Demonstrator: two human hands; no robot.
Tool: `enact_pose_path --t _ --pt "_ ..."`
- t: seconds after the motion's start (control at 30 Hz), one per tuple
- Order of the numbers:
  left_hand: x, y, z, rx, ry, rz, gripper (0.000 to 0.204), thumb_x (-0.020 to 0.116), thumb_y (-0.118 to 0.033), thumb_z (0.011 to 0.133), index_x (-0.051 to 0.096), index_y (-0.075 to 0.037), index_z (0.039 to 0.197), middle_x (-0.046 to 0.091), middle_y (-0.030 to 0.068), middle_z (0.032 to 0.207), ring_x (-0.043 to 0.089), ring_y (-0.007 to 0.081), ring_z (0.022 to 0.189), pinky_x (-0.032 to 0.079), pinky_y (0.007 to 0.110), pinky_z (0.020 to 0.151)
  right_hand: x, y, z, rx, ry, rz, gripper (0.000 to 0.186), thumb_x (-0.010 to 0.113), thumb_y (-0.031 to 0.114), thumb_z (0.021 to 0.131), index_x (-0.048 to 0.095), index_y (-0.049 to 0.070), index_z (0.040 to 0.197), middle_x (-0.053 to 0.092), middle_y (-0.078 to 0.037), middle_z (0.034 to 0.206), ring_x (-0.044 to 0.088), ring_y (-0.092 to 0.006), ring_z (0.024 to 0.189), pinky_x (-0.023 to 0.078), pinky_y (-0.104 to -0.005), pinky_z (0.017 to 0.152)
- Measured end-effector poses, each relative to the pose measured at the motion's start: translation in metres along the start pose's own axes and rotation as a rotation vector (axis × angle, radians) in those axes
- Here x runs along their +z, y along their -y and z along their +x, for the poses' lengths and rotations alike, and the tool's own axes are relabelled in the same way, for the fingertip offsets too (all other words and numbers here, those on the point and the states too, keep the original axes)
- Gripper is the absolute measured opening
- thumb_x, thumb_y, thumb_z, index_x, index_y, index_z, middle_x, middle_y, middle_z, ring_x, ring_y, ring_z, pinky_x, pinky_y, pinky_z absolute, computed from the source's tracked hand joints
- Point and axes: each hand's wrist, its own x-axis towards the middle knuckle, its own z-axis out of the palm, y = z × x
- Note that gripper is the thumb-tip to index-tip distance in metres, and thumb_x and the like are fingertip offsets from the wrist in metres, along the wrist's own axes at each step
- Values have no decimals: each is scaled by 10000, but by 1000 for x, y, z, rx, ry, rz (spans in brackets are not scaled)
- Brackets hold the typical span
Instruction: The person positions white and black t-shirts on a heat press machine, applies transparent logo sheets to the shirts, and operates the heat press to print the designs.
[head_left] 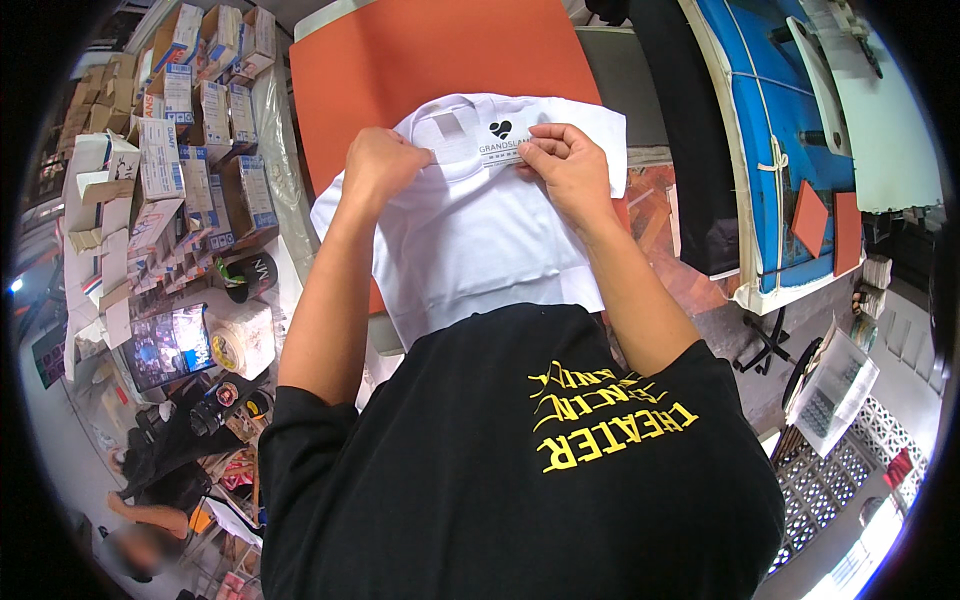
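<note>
A white T-shirt [470, 240] is spread out in front of me, its neck opening toward the far side. My left hand [385, 163] is closed on the left side of the collar, thumb and fingertips pinching the fabric. Over the right part of the neckline lies a small, pale, see-through sheet [494, 152] with a black heart-shaped print and lettering. At its right edge, my right hand [570, 165] pinches with thumb and forefinger while the other fingers curl loosely. Inside the neck a greyish label [448, 124] shows. Beneath the shirt is an orange padded board [400, 60].
Stacked cardboard boxes [160, 160] stand at the left, above a screen [168, 345] and a dark cap [248, 275]. A blue-topped frame with a white rope [776, 165] is at the right. Another person [150, 515] is at the lower left.
</note>
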Motion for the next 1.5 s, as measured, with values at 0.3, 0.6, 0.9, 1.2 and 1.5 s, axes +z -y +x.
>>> enact_pose_path --t 0.3,0.6,0.9,1.2,1.5 --pt "-2 2 3 -13 6 -12 259 804 -220 683 732 25 726 680 77 654 620 146 601 492 313 585 1 3 -3 -3 -10 -4 312 724 31 898 602 -88 1160 703 -137 986 706 -166 834 609 -267 732" --pt "0 -3 2 -10 16 45 254 809 -221 681 722 17 696 676 73 645 618 142 598 491 313 586 1 0 -2 -12 -12 -12 310 725 37 900 602 -81 1159 703 -134 979 705 -164 834 599 -267 734" --pt "0 8 7 -31 29 -59 289 814 -247 679 721 24 712 679 69 647 631 146 594 505 307 579 1 2 -2 -12 -5 -39 316 726 39 900 601 -80 1165 702 -133 985 703 -164 848 605 -270 746" --pt "-2 1 3 -44 55 -87 276 821 -232 721 736 26 769 699 72 703 634 142 607 494 290 584 1 1 -3 -17 -16 -14 313 728 46 898 604 -73 1159 703 -127 984 704 -163 847 601 -273 749" --pt "2 12 7 -56 19 -173 213 818 -179 734 717 9 735 691 62 696 623 124 598 479 273 566 1 0 -2 -22 -15 -42 306 714 9 902 594 -78 1170 701 -132 996 707 -169 846 610 -268 747"
